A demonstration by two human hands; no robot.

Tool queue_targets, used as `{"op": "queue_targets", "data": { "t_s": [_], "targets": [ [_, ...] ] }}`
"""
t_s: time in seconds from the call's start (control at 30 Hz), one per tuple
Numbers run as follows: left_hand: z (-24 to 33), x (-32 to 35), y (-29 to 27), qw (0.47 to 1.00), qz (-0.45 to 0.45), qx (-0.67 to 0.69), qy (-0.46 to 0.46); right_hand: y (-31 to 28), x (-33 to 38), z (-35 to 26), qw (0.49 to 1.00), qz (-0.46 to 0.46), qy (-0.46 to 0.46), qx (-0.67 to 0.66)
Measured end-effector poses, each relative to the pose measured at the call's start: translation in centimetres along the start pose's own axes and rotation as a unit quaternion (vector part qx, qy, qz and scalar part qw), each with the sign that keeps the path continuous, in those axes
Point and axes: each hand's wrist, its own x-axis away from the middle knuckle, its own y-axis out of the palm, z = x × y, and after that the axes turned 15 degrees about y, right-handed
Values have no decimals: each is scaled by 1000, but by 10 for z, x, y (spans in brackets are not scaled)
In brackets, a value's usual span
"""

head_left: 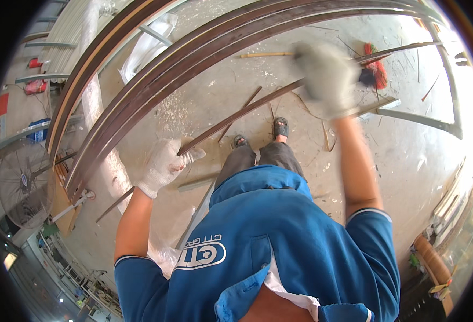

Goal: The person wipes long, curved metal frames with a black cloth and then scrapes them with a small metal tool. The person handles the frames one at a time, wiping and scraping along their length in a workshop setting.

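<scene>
A long, thin dark brown strip (247, 111) slants across in front of me, from low on the left to the upper right. My left hand (164, 165), in a whitish knit glove, is closed round it near its left end, with the thumb lying along it. Over the strip's right half is my right hand (330, 80), gloved too and smeared by motion. A dark grey patch shows at its finger side; whether that is a held thing or part of the glove I cannot make out.
Several long brown profiles (193, 67) lie side by side on a metal rack (451, 102) beyond the strip. Loose offcuts (242, 110) and a red bristly bundle (377, 72) are on the concrete floor. A standing fan (26, 182) is at the left, a brown roll (432, 260) at the lower right.
</scene>
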Motion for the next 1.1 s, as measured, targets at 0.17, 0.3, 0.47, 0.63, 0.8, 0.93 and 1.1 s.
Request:
{"op": "queue_targets", "data": {
  "t_s": [0.17, 0.3, 0.47, 0.63, 0.8, 0.93, 1.1],
  "targets": [
    [1, 3, 19, 959, 180, 191, 108, 48, 87, -166, 964, -28, -183, -193],
    [-38, 46, -7, 996, 5, -29, -87, 29, 47, -81, 975, -40, -174, -135],
    [-79, 137, -34, 982, 100, -44, -152, -4, -67, 126, 988, 51, 85, 122],
    [-76, 123, 1, 962, 157, -187, -121, 24, -42, 91, 992, 16, 123, -15],
    [-59, 89, 14, 964, 126, -175, -155, 47, 43, -166, 973, 1, -214, -87],
    [-55, 102, 13, 949, 213, -223, -70, 44, 80, -253, 955, -20, -272, -120],
    [-99, 169, -11, 940, 239, -217, -108, 29, 19, -123, 985, 80, -151, -26]
  ]
}}
